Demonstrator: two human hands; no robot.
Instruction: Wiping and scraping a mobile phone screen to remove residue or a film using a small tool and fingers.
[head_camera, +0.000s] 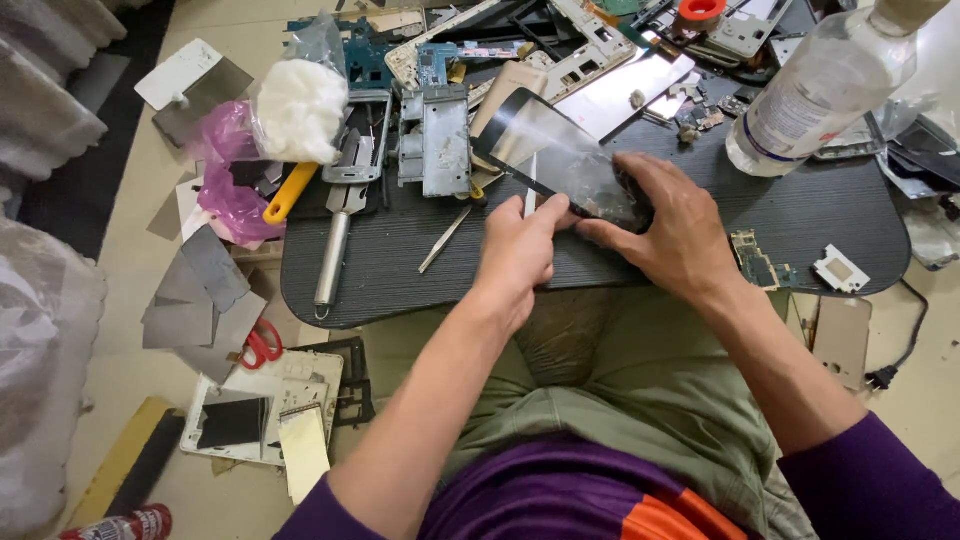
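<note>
A dark phone screen panel (550, 150) lies tilted on the black ribbed board (400, 270). My left hand (515, 250) is shut on a thin silver blade (530, 190) whose tip rests on the panel's near edge. My right hand (670, 225) presses down on the panel's right end, fingers spread over it. Loose metal tweezers (445, 240) lie just left of my left hand.
Phone frames and circuit boards (430, 135) crowd the board's far side. A clear plastic bottle (820, 90) stands at right. A cotton bag (300, 105), a yellow-handled tool (290, 192) and a long metal tool (335, 240) lie left. Red scissors (262, 345) and metal sheets are on the floor.
</note>
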